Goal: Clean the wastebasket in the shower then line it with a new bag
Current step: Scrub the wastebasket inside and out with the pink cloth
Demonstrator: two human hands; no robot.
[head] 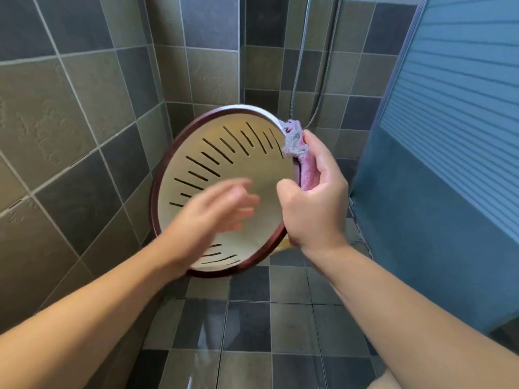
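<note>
Two bare arms are reaching into the tiled shower. One right hand (314, 203) is gripping one pink cloth (304, 167) against the rim of one slotted wastebasket (224, 164), held up and tipped toward the person. One left hand (216, 209) is hovering released, blurry. Wiping looks underway; next the rim probably needs rubbing all round. No bag is showing.

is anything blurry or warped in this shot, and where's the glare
Head view: the left hand is smeared by motion blur, while the right hand, cloth and wastebasket stay sharp; wide-angle distortion bows the wall tiles; pale glare lies on the wet floor.
</note>
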